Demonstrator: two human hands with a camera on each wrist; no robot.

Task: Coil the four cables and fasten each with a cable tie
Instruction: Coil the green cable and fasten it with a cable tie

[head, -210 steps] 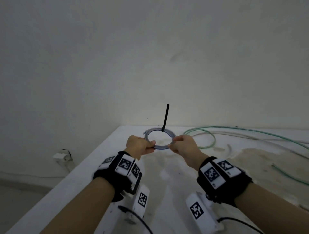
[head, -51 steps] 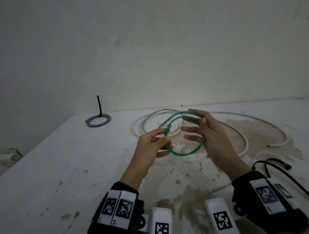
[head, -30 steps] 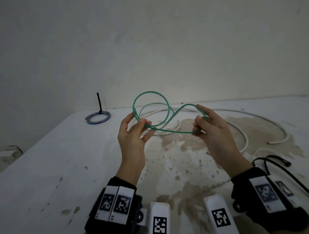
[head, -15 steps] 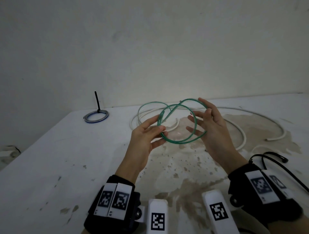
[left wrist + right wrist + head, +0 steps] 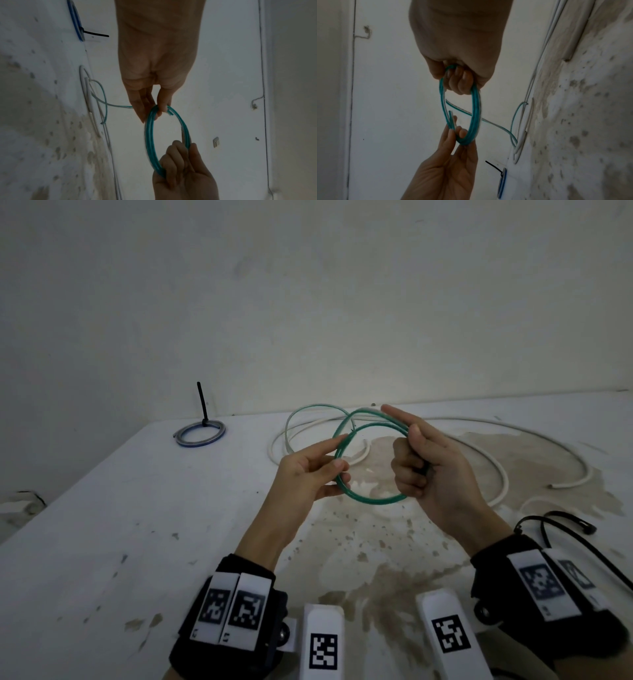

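blue-grey coiled cable far left of left hand tied; both hands, right hand included, gripping half-wound thin green plastic cable; white cables behind hands uncoiled.

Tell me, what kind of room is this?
Probably a plain workroom or test space: a stained white table, a bare wall with a switch, and loose cables such as the white cable.

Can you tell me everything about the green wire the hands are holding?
The green cable is thin and shiny, like see-through plastic with something pale inside. It is wound into a round coil of a few loops, held up above the table. The left hand pinches one side, and the right hand grips the other. One cut end pokes out by the left fingers. A loose tail trails back down to the table.
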